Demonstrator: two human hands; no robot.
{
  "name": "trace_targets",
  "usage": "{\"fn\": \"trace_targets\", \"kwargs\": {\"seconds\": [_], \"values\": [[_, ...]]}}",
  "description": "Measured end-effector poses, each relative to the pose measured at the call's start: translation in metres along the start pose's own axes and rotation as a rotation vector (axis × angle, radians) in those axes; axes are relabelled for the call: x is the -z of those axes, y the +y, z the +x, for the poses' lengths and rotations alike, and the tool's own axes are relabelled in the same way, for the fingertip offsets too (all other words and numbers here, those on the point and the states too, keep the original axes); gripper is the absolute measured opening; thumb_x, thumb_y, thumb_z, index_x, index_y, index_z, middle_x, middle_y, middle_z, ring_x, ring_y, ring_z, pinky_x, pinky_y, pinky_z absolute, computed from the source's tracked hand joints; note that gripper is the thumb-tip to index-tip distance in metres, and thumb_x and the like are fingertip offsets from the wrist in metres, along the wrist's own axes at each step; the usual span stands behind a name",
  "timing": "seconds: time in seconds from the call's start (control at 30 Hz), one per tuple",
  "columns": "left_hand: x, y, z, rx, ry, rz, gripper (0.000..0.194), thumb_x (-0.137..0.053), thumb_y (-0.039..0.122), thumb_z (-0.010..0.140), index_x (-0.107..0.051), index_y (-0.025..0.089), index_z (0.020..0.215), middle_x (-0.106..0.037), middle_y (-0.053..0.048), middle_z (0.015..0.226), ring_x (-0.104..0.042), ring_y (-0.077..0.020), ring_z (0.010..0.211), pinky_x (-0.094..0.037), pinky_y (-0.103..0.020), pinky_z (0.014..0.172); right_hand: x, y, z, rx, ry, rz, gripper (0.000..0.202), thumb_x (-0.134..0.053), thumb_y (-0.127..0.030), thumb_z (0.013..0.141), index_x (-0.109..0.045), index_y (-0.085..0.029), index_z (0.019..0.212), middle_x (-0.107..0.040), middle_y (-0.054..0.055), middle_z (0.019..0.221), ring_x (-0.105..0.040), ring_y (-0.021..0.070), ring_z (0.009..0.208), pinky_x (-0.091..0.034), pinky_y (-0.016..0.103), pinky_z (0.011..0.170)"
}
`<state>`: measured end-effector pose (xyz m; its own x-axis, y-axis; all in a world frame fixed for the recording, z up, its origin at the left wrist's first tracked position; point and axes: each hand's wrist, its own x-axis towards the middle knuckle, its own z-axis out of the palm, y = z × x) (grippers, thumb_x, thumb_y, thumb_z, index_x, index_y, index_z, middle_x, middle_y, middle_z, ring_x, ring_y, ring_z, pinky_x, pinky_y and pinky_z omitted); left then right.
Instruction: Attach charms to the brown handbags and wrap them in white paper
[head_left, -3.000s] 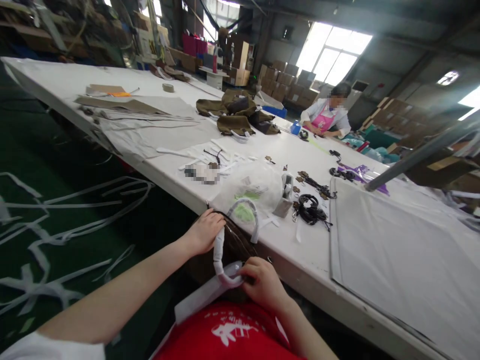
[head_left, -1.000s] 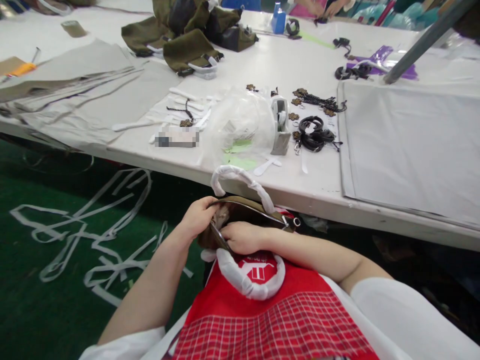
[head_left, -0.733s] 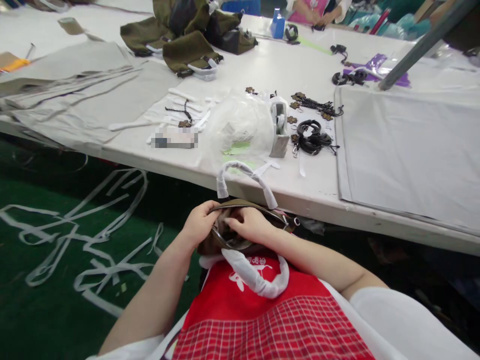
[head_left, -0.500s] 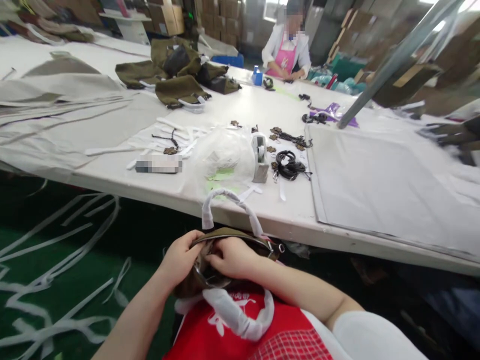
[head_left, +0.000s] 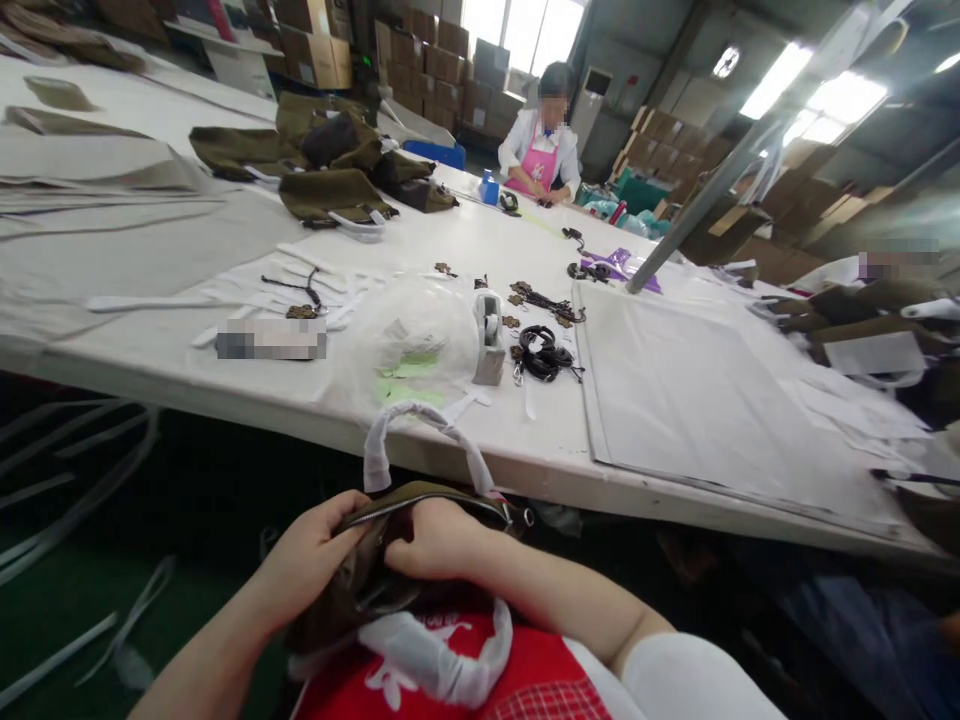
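An olive-green handbag (head_left: 324, 612) with an unzipped top rests in my lap. My left hand (head_left: 315, 550) grips its rim at the left end, the fingertips tucked over the zipper edge. Inside the mouth of the bag is my right hand (head_left: 435, 540); the bag hides most of its fingers, so what they touch cannot be seen. White wrapping covers both handles: the far handle (head_left: 424, 412) stands up against the table edge, and the near handle (head_left: 442, 655) lies against my red apron (head_left: 544, 680).
On the white table (head_left: 536, 440) are a clear plastic bag (head_left: 409, 335), a tape dispenser (head_left: 489, 345), coiled black straps (head_left: 544, 355) and braided cords with charms (head_left: 544, 300). Olive bags (head_left: 330, 180) are piled farther back. A metal pole (head_left: 690, 220) rises at right. A co-worker in pink apron (head_left: 534, 165) stands opposite.
The view has tilted up and turned right, so the table and bag appear farther left. My left hand stays on the rim and my right hand stays inside the bag.
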<state>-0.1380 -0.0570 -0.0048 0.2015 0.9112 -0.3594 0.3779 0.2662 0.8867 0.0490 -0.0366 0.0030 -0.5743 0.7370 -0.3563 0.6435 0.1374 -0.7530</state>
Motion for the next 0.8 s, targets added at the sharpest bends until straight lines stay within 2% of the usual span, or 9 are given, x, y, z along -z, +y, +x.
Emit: {"fn": "trace_targets", "kwargs": {"seconds": [0.1, 0.2, 0.27, 0.37, 0.5, 0.67, 0.8], "values": [[0.001, 0.001, 0.0, 0.001, -0.019, -0.025, 0.03, -0.058, 0.049, 0.079, -0.063, 0.02, 0.081, -0.069, -0.002, 0.072, -0.062, -0.0209, 0.068, -0.048, -0.027, 0.06, 0.001, -0.007, -0.007, 0.065, 0.173, -0.233, 0.026, -0.059, -0.037, 0.076, -0.069, -0.017, 0.091, -0.073, 0.008, 0.088, -0.065, 0.0218, 0.075, -0.047, 0.029, 0.066], [0.001, 0.005, -0.001, 0.005, -0.003, -0.031, 0.03, -0.059, 0.048, 0.079, -0.064, 0.019, 0.079, -0.068, -0.002, 0.073, -0.062, -0.021, 0.07, -0.048, -0.027, 0.062, -0.002, -0.007, -0.008, 0.097, 0.234, -0.235, 0.026, -0.061, -0.035, 0.076, -0.069, -0.017, 0.092, -0.073, 0.008, 0.09, -0.065, 0.0215, 0.077, -0.047, 0.029, 0.069], [0.001, 0.007, -0.001, 0.007, 0.01, -0.053, 0.03, -0.06, 0.048, 0.077, -0.064, 0.019, 0.077, -0.068, -0.002, 0.072, -0.061, -0.0206, 0.069, -0.048, -0.027, 0.062, -0.007, -0.002, -0.006, 0.127, 0.204, -0.16, 0.022, -0.062, -0.032, 0.076, -0.069, -0.017, 0.091, -0.072, 0.006, 0.088, -0.064, 0.0192, 0.075, -0.047, 0.026, 0.067], [0.0, 0.006, 0.0, 0.018, 0.023, -0.094, 0.03, -0.061, 0.048, 0.076, -0.063, 0.018, 0.076, -0.065, 0.0, 0.068, -0.058, -0.0183, 0.063, -0.046, -0.026, 0.057, -0.016, 0.008, 0.001, 0.175, 0.076, 0.019, 0.018, -0.061, -0.027, 0.077, -0.069, -0.018, 0.09, -0.071, 0.001, 0.083, -0.063, 0.0149, 0.07, -0.046, 0.022, 0.062], [-0.001, 0.001, 0.002, 0.026, 0.027, -0.116, 0.029, -0.061, 0.047, 0.076, -0.062, 0.018, 0.075, -0.062, 0.001, 0.065, -0.055, -0.0166, 0.059, -0.044, -0.024, 0.053, -0.025, 0.018, 0.009, 0.126, 0.022, 0.129, 0.017, -0.057, -0.022, 0.078, -0.068, -0.018, 0.089, -0.07, 0.0, 0.082, -0.061, 0.0131, 0.068, -0.044, 0.019, 0.057], [0.0, 0.001, 0.002, 0.005, 0.006, -0.082, 0.03, -0.061, 0.048, 0.077, -0.063, 0.018, 0.079, -0.065, 0.0, 0.068, -0.06, -0.0188, 0.064, -0.046, -0.025, 0.055, -0.02, 0.012, 0.006, 0.127, 0.04, -0.036, 0.016, -0.053, -0.023, 0.081, -0.068, -0.018, 0.084, -0.069, 0.0, 0.076, -0.058, 0.0133, 0.063, -0.042, 0.021, 0.055], [0.003, 0.005, 0.001, -0.026, -0.017, 0.015, 0.025, -0.068, 0.042, 0.072, -0.065, 0.019, 0.081, -0.07, -0.001, 0.075, -0.064, -0.0206, 0.071, -0.048, -0.026, 0.062, -0.007, -0.002, -0.003, 0.201, 0.144, -0.261, 0.022, -0.054, -0.022, 0.082, -0.071, -0.02, 0.096, -0.073, 0.004, 0.098, -0.064, 0.0191, 0.088, -0.047, 0.026, 0.077]]}}
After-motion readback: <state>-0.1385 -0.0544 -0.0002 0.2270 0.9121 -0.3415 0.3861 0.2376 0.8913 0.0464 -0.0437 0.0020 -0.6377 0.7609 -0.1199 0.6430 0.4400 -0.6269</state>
